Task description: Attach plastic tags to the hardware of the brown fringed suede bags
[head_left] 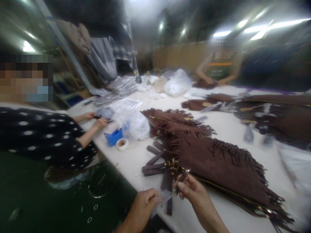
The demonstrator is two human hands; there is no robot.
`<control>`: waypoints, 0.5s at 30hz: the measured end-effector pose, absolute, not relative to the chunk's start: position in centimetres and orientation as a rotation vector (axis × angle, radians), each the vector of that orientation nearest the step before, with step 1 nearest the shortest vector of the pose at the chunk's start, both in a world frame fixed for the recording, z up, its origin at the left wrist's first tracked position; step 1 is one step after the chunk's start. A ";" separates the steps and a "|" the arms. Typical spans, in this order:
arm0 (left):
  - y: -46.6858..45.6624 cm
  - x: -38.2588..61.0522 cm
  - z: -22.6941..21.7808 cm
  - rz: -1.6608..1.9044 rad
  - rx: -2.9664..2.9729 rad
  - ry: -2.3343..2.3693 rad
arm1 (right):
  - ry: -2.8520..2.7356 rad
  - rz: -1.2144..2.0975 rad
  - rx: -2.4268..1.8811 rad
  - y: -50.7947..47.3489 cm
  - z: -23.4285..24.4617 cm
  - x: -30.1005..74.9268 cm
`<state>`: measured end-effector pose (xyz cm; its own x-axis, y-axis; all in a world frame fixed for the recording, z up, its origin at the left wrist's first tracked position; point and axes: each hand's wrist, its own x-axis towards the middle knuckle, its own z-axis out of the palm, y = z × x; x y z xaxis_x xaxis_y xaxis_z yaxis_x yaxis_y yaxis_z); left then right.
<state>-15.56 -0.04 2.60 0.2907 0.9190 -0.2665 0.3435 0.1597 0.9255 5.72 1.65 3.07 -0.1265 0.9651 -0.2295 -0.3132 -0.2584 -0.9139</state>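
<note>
A brown suede fringed bag [218, 161] lies on the white table [225, 126] in front of me, its dark straps [155, 161] and gold hardware [175, 165] at its left end. My right hand [191, 191] is closed in a pinch at that hardware end of the bag. My left hand [145, 202] is closed on a small clear plastic piece [165, 196] just below the straps, close to the right hand.
More brown fringed bags [175, 124] lie farther back and at right [274, 116]. A tape roll [122, 144], blue item [113, 137] and white plastic bags [138, 124] sit left of centre. A person in a dotted top [43, 136] works at left; another person [218, 71] sits opposite.
</note>
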 end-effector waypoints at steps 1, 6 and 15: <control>0.0 -15.4 2.7 0.624 1.392 1.262 | -0.876 1.600 -1.074 1.6 3.0 5.6; 0.2 -14.7 3.1 0.624 1.442 1.307 | -0.730 1.590 -1.093 1.6 2.7 4.6; 0.0 -14.3 2.5 0.603 1.687 1.392 | -0.699 1.516 -1.129 1.8 2.5 3.9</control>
